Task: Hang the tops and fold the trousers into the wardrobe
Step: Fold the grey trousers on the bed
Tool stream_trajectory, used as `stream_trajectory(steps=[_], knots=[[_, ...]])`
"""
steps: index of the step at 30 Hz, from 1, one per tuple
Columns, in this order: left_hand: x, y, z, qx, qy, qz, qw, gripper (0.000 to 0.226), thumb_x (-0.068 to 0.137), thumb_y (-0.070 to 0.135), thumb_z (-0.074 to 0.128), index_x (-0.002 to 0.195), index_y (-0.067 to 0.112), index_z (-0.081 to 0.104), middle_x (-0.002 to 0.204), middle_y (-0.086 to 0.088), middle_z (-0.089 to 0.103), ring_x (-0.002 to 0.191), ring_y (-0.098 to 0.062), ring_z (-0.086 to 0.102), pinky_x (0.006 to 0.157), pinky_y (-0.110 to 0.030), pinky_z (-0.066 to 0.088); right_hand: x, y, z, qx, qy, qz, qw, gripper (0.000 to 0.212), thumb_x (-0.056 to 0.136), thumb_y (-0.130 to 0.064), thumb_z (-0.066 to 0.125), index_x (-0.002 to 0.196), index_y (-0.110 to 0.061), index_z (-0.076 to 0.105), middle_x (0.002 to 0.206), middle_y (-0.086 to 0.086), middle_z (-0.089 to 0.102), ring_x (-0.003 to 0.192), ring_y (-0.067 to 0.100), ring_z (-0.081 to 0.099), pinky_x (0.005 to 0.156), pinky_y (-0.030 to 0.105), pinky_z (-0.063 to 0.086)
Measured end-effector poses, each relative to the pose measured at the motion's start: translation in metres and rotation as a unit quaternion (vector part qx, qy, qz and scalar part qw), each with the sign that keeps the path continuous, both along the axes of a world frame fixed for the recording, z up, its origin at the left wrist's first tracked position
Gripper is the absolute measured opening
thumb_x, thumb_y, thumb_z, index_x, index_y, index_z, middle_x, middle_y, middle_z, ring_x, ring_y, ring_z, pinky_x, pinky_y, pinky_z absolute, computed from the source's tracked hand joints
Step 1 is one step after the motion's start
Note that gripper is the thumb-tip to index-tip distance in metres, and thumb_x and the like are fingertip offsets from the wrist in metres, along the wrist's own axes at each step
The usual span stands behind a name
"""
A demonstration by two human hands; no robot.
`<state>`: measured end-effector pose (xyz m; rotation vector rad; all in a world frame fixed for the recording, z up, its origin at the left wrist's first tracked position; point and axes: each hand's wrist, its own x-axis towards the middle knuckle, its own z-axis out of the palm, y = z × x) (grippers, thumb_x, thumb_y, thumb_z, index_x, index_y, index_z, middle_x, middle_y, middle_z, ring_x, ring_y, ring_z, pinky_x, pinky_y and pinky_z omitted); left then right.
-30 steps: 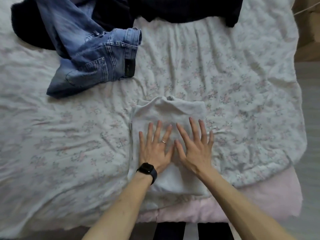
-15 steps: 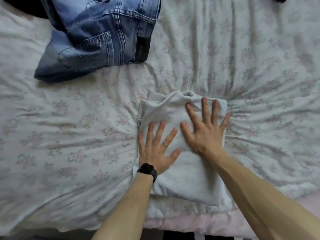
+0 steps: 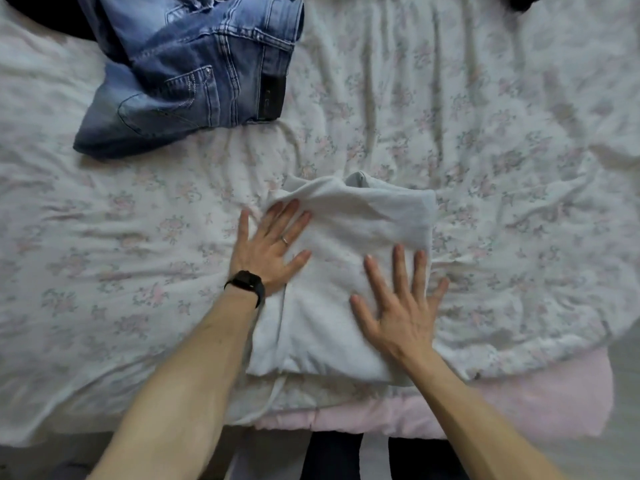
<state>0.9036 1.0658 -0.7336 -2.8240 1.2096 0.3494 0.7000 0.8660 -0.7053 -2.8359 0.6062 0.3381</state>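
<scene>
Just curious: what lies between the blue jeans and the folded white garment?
Only wrinkled floral bedcover, seen in the head view; the blue jeans and folded white garment lie apart.

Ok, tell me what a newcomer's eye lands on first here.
Two bare hands press flat on a folded white garment at the near middle of the floral bedcover: the left hand, wearing a black watch, at its left edge, the right hand on its near right part. Crumpled blue jeans lie at the far left, apart from the garment.
</scene>
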Motion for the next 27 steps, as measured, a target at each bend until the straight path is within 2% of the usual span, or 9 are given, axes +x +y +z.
stream_trajectory(steps=[5,7,9,10,12,15,20,23,27], knots=[[0.006,-0.003,-0.011,0.018,0.001,0.003,1.0,0.066,0.101,0.06,0.017,0.16,0.035,0.001,0.168,0.009,-0.005,0.154,-0.014,-0.003,0.119,-0.062,-0.006,0.012,0.0,-0.015,-0.003,0.011,0.005,1.0,0.075,0.091,-0.077,0.033,0.158,-0.047,0.017,0.171,0.002,0.0,0.155,0.038,-0.004,0.107,0.083,0.005],[0.0,-0.016,0.002,-0.004,-0.002,0.039,0.999,0.061,0.102,0.053,0.02,0.159,0.031,0.016,0.167,0.004,0.011,0.154,-0.018,0.009,0.119,-0.06,0.003,0.011,0.0,-0.005,0.011,0.002,-0.003,1.0,0.074,0.091,-0.076,0.034,0.158,-0.046,0.02,0.17,0.001,0.0,0.156,0.036,-0.005,0.11,0.08,0.001],[-0.014,-0.041,0.019,-0.081,-0.022,0.064,0.994,0.056,0.1,0.049,0.03,0.151,0.028,0.038,0.16,-0.001,0.031,0.149,-0.024,0.024,0.118,-0.055,0.013,0.022,-0.004,0.009,0.008,-0.03,-0.014,0.999,0.069,0.093,-0.072,0.037,0.156,-0.045,0.028,0.17,0.001,0.004,0.156,0.033,-0.002,0.112,0.077,-0.001],[-0.018,-0.056,0.024,-0.109,-0.025,0.068,0.991,0.056,0.1,0.05,0.034,0.151,0.028,0.039,0.16,-0.003,0.031,0.15,-0.025,0.023,0.119,-0.054,0.014,0.034,-0.008,0.013,0.001,-0.048,-0.02,0.999,0.067,0.095,-0.069,0.038,0.156,-0.044,0.029,0.17,0.002,0.007,0.156,0.032,0.0,0.113,0.076,-0.001],[-0.017,-0.076,0.027,-0.101,-0.011,0.066,0.993,0.062,0.1,0.057,0.031,0.157,0.034,0.024,0.166,-0.002,0.016,0.154,-0.026,0.011,0.122,-0.056,0.006,0.067,-0.02,0.017,-0.011,-0.061,-0.026,0.998,0.067,0.098,-0.066,0.035,0.159,-0.043,0.019,0.17,0.002,0.004,0.156,0.033,-0.003,0.114,0.074,-0.004],[0.0,-0.076,0.011,-0.043,0.012,0.068,0.997,0.067,0.098,0.069,0.019,0.158,0.043,0.007,0.169,0.002,0.0,0.155,-0.025,-0.001,0.122,-0.055,-0.005,0.101,-0.038,0.007,0.009,-0.019,-0.021,1.0,0.068,0.099,-0.071,0.026,0.159,-0.047,0.003,0.17,-0.004,-0.011,0.154,0.032,-0.018,0.112,0.077,-0.004],[0.002,-0.065,-0.028,-0.084,-0.015,0.062,0.994,0.068,0.096,0.073,0.022,0.157,0.045,0.014,0.168,0.004,0.005,0.155,-0.023,0.005,0.121,-0.06,0.004,0.095,-0.042,-0.027,-0.005,-0.027,-0.014,1.0,0.07,0.096,-0.075,0.021,0.159,-0.047,0.008,0.17,-0.006,-0.005,0.155,0.033,-0.012,0.111,0.08,0.0],[0.007,-0.069,-0.024,-0.065,0.004,0.068,0.996,0.068,0.096,0.073,0.023,0.157,0.045,0.015,0.168,0.004,0.006,0.155,-0.022,0.005,0.12,-0.061,0.008,0.103,-0.042,-0.027,0.007,-0.022,-0.012,1.0,0.07,0.096,-0.074,0.022,0.159,-0.046,0.009,0.17,-0.005,-0.005,0.155,0.033,-0.012,0.111,0.08,-0.001],[-0.004,-0.069,0.005,-0.049,0.03,0.113,0.992,0.067,0.097,0.067,0.029,0.158,0.043,0.014,0.168,0.002,0.001,0.155,-0.026,-0.003,0.121,-0.06,-0.002,0.09,-0.037,-0.006,0.051,-0.036,-0.069,0.996,0.077,0.094,-0.073,0.033,0.16,-0.042,0.01,0.17,0.0,-0.011,0.155,0.029,-0.015,0.117,0.068,-0.007]])
